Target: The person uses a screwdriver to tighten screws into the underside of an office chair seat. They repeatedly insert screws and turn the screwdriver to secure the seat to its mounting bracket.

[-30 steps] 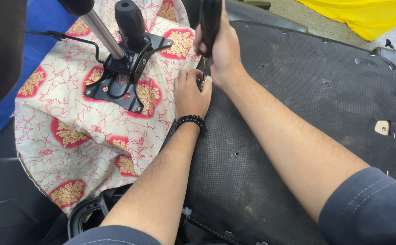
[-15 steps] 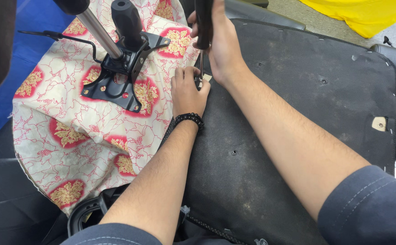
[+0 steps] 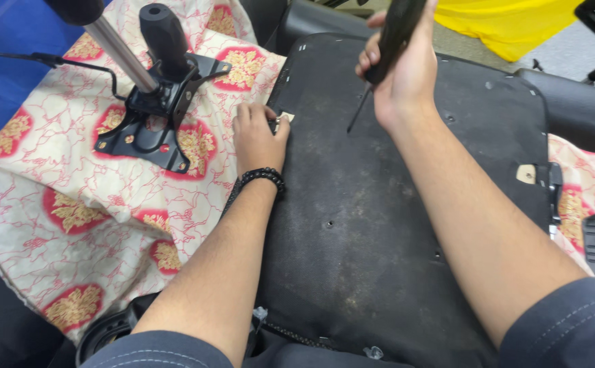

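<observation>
A black upturned chair seat [image 3: 393, 225] lies in front of me, its dusty underside facing up. My right hand [image 3: 403, 75] is raised above it and grips a black-handled screwdriver [image 3: 394, 34], whose thin shaft points down and left, clear of the seat. My left hand [image 3: 256, 136] rests at the seat's left edge, fingers pinching a small metal piece [image 3: 282, 120] by a light patch there. A black beaded bracelet [image 3: 262, 178] circles my left wrist.
A black metal chair mechanism [image 3: 154, 116] with a silver gas cylinder [image 3: 117, 51] and a black lever lies on a cream cloth with red floral medallions [image 3: 72, 204]. Yellow fabric [image 3: 508, 24] is at the top right. A black chair arm [image 3: 576, 102] lies to the right.
My right hand has lifted the screwdriver up and to the right, away from the seat's edge. My left hand stays at the edge. The view has shifted so the seat sits lower in frame.
</observation>
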